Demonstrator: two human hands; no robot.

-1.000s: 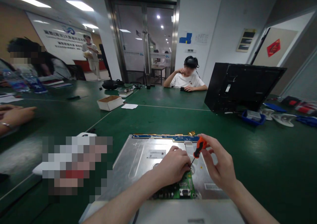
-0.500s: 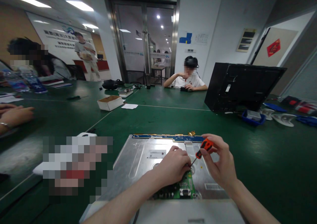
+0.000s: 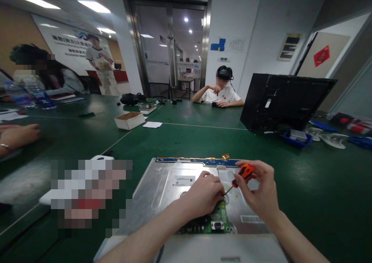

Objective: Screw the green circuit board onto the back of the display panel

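My right hand (image 3: 263, 189) grips an orange and black screwdriver (image 3: 244, 173) by its handle, thumb on one side and fingers on the other. Its thin shaft slants down left to the fingertips of my left hand (image 3: 205, 193). Those fingers are curled together at the upper edge of a green circuit board (image 3: 219, 218); whatever they pinch is hidden. The board sits on the silver metal back of a display panel (image 3: 162, 177), partly covered by my left hand and forearm. A narrow blue circuit strip (image 3: 186, 161) runs along the panel's far edge, with a flat cable beneath it.
A black monitor (image 3: 286, 102) stands at the right, beside a blue tray (image 3: 298, 138) of parts. An open white box (image 3: 129, 120) and a paper (image 3: 152, 125) lie farther off on the green table (image 3: 188, 142). Co-workers sit opposite and at the left.
The screwdriver handle has tipped slightly right and down, and my right hand has shifted with it. My left hand, the board and the panel keep their places.
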